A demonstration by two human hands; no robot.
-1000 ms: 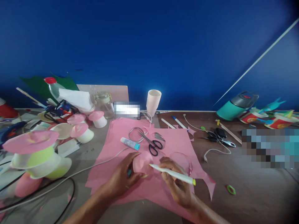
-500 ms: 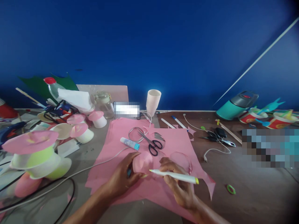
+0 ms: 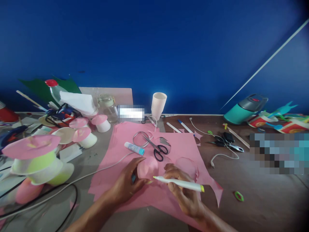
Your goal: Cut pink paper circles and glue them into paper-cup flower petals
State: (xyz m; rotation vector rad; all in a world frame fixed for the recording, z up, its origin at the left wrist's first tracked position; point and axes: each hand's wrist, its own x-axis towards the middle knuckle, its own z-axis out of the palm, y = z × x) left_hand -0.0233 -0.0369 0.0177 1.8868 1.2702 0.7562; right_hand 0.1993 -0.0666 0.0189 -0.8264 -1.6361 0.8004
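Note:
My left hand (image 3: 127, 180) is closed on the side of a round, domed pink paper piece (image 3: 147, 167); what lies under it is hidden. Between the fingers of my right hand (image 3: 182, 190) is a white marker (image 3: 185, 184) with a yellow tip and yellow end. Its tip points left and touches or nearly touches the lower right edge of the paper piece. Both hands are over large pink paper sheets (image 3: 178, 145). Just beyond them lie black-handled scissors (image 3: 158, 150) and a glue stick (image 3: 134, 148) with a light blue end.
Pink-topped white cups (image 3: 83, 137) crowd the left side, near a glass jar (image 3: 107, 108). A stack of white cups (image 3: 158, 104) stands by the blue wall. Two more markers (image 3: 173, 127), a white cable (image 3: 224, 156) and a teal bottle (image 3: 241, 111) are on the right.
The marker tip has shifted slightly left and down along the paper piece's edge, with my right hand. My left hand keeps its hold.

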